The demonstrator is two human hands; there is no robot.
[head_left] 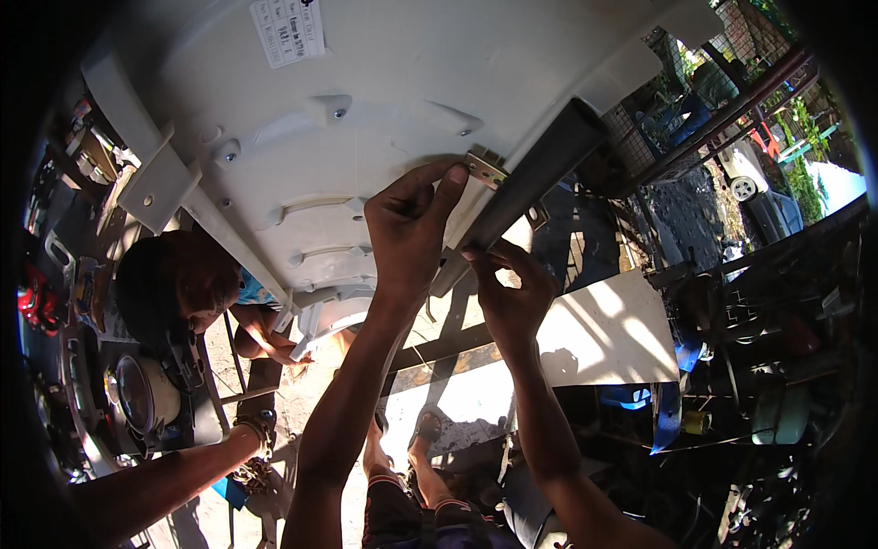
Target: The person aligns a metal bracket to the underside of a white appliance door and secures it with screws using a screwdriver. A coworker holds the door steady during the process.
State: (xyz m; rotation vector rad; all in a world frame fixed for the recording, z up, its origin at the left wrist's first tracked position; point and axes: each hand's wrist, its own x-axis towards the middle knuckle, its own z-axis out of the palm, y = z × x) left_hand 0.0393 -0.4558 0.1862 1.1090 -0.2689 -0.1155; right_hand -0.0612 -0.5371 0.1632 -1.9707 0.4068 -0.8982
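Above me is a large pale grey moulded panel with several screws in raised mounts. My left hand is raised against it, thumb and fingers pinching a small flat metal plate with holes. This plate sits beside a long dark bar that slants along the panel's right edge. Lower down, my right hand is closed at the bar's lower part, a fingertip pressed on its near side. Part of that grip is hidden behind the bar and the fingers.
At left a person crouches under the panel, a hand near its lower edge. Another person's forearm reaches in from lower left. A pale board lies at right, near cluttered racks. Outside stands a parked vehicle.
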